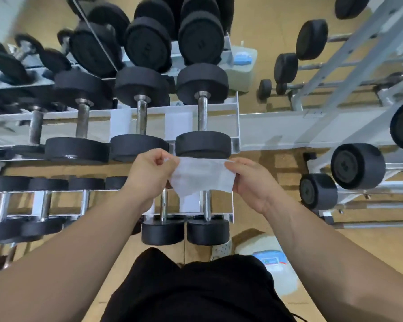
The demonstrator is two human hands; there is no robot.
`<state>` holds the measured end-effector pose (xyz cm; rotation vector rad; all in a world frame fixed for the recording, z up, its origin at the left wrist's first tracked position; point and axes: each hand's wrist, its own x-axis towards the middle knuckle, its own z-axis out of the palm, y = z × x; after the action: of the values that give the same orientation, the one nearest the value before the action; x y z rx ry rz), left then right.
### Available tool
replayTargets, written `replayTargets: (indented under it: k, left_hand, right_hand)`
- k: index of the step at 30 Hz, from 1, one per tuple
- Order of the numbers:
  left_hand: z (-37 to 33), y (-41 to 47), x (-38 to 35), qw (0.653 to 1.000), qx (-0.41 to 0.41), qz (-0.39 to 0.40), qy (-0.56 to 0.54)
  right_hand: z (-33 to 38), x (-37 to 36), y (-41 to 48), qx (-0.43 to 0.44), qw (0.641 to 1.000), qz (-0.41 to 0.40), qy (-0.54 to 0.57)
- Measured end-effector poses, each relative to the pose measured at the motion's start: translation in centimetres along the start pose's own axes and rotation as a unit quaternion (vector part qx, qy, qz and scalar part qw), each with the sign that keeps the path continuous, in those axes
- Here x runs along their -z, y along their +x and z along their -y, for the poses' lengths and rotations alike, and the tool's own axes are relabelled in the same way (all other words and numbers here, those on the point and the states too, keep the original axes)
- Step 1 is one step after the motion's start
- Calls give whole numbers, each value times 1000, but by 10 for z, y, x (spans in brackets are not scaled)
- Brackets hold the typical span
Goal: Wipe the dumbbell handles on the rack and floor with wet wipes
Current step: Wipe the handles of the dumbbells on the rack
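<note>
Two hands are pulling a white wet wipe [203,180] flat above a white dumbbell rack [236,117]. The left hand [149,175] is pinching its left edge between thumb and curled fingers, and the right hand [251,182] is pinching the right edge likewise. The wipe is hanging just in front of the near end of the rightmost upper dumbbell [203,145], apart from that dumbbell's steel handle [203,117]. Tan floor [277,163] is lying open between the rack's right end and a second rack [358,66]. The wipe and hands are covering the tops of two lower handles [207,205], while dumbbells at the left edge are running out of frame, blurred. A wipe packet [272,261] is lying on the floor beside the person's black shorts [196,293], partly hidden. Its blue label is too blurred to read, as are the marks on the dumbbell ends.
</note>
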<state>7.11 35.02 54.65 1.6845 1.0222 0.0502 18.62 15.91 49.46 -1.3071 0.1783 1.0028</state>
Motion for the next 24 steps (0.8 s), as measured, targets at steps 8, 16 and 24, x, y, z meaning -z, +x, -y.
replayTargets:
  k: [8, 16, 24]
  left_hand:
    - [-23, 53, -12, 999, 38, 19, -29]
    - [-26, 114, 0, 995, 24, 89, -40]
    - [-21, 164, 13, 967, -89, 185, 150]
  right_hand:
    - [40, -22, 42, -52, 983, 62, 164]
    - [38, -53, 72, 16, 993, -119, -15]
    - [78, -81, 90, 111, 957, -241, -120]
